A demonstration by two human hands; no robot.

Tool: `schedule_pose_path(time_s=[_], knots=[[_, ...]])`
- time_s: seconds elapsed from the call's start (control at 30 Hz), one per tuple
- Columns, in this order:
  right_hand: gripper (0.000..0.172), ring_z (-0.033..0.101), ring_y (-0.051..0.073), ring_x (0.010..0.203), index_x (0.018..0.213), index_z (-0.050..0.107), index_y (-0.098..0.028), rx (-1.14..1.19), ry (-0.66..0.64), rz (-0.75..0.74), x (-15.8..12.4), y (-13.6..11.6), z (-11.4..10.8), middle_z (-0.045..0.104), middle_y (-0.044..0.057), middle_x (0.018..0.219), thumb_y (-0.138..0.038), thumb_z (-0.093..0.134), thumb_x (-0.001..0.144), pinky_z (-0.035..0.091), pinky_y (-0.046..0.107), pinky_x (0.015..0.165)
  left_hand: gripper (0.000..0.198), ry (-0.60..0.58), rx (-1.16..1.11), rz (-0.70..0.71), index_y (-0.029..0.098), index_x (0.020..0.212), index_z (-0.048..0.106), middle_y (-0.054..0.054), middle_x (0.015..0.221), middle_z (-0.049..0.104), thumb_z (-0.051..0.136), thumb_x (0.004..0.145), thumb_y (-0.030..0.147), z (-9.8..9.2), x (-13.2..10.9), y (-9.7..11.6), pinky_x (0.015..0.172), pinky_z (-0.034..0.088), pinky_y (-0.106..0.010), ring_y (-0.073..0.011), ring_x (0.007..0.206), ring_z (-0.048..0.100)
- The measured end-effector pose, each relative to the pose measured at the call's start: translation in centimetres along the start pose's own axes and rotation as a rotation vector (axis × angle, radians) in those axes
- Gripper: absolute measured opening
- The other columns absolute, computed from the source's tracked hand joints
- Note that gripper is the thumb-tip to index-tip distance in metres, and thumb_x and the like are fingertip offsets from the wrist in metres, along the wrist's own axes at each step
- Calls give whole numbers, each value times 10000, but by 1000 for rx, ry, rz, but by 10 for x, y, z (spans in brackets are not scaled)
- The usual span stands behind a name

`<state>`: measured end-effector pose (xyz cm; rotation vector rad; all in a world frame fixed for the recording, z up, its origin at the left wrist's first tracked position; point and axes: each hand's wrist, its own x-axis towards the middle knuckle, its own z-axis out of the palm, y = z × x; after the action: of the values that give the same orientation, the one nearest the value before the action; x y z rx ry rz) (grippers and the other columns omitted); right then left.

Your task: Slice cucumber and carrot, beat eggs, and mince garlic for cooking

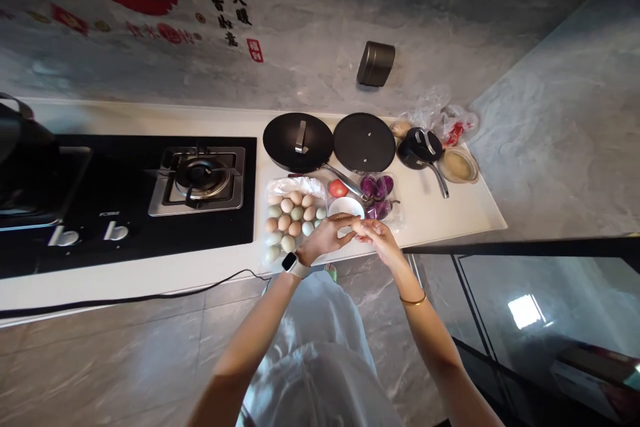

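Close together over the near side of a white bowl, my left hand and my right hand meet at a light brown egg. Fingers of both hands close on the egg from either side and hide part of it. Left of the bowl, a clear plastic tray holds several brown and pale green eggs. Behind the bowl lies a red tomato. Several purple eggplants rest in clear plastic to the right.
A lidded black pan and a flat black round pan or lid stand by the wall. Further right are a small lidded black pot, a bowl and plastic bags. A gas stove occupies the left; a black cable crosses the counter's front edge.
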<state>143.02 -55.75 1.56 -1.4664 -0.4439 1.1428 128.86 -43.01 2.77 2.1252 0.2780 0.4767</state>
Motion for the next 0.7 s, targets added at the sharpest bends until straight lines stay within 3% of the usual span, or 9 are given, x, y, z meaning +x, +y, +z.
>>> schedule_pose_path(time_s=[0.13, 0.3, 0.53, 0.7], knots=[[421, 719, 213, 819, 998, 714, -186, -112, -102, -21, 11, -5, -13, 760, 36, 905, -371, 830, 638, 593, 356, 768, 347, 59, 44, -87, 227, 1223, 659, -73, 1210, 689, 590, 884, 226, 12, 6, -4, 974, 530, -384, -232, 1101, 656], [403, 701, 194, 690, 1027, 721, -184, -343, -44, -186, 34, 11, -27, 760, 36, 859, -297, 776, 645, 585, 318, 664, 358, 89, 67, -106, 254, 1195, 681, -61, 1225, 682, 552, 876, 158, 32, 10, -16, 1005, 513, -375, -220, 1109, 653], [486, 708, 224, 745, 1125, 708, -160, -487, -44, -298, 61, 36, -39, 764, 52, 900, -250, 725, 648, 587, 371, 750, 340, 229, 166, -166, 248, 1098, 718, -70, 1153, 700, 554, 837, 105, 58, 15, -32, 936, 545, -393, -233, 1024, 668], [476, 702, 221, 744, 1124, 722, -144, -519, -73, -348, 72, 40, -44, 764, 61, 904, -249, 717, 660, 584, 370, 763, 378, 230, 194, -162, 252, 1149, 704, -56, 1149, 703, 557, 830, 111, 62, 19, -40, 900, 553, -367, -214, 966, 667]])
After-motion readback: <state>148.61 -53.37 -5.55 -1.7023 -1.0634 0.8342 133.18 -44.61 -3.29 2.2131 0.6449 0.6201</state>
